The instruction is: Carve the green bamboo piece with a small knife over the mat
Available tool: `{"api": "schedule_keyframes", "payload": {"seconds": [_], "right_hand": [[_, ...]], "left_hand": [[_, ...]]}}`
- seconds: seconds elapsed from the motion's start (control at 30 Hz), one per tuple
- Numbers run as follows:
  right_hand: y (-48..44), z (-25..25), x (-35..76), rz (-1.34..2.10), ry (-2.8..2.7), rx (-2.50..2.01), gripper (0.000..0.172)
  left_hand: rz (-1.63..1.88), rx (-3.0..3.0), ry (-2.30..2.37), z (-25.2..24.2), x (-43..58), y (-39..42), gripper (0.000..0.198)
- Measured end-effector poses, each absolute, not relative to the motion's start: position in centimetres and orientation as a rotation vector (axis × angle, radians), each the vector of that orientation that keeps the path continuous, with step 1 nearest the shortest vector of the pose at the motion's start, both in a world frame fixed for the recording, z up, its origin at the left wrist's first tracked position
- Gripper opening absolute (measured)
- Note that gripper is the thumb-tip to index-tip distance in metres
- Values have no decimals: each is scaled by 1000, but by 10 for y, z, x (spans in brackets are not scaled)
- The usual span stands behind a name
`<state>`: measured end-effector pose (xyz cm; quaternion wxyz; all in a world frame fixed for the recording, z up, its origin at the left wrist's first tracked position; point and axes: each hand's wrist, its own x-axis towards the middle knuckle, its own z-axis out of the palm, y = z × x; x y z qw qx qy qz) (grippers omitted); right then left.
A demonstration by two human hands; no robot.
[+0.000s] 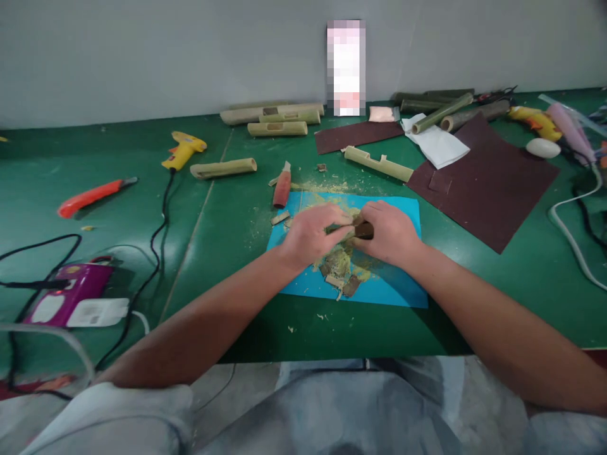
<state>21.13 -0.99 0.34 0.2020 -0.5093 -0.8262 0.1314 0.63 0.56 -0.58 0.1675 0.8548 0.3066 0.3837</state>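
Both hands meet over a blue mat (403, 215) on the green table (227, 253). My left hand (310, 234) is closed around a small greenish bamboo piece (337, 230), mostly hidden by the fingers. My right hand (391, 232) pinches a small dark brown piece of sandpaper (364, 230) against it. Under the hands lies a heap of shavings and chips (342, 268).
A red-handled knife (281, 188) lies just beyond the mat. Several bamboo tubes (224, 168) and brown sandpaper sheets (488, 180) lie farther back. A yellow glue gun (183, 150), an orange utility knife (90, 196), a purple device (71, 294) and cables occupy the left.
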Motion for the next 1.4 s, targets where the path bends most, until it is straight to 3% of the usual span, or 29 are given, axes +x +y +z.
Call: {"api": "schedule_keyframes", "payload": {"seconds": [0.47,0.97,1.4], "right_hand": [[-11,6,211,370,-2328,-1429,18],[-10,2,211,372,-2300,-1402,23],[-17,4,214,382,-2109,-1075,13]], "left_hand": [[1079,2422,810,-2,7,2,3],[820,2613,775,9,-2,7,14],[1129,2113,1162,19,1,-13,5]]}}
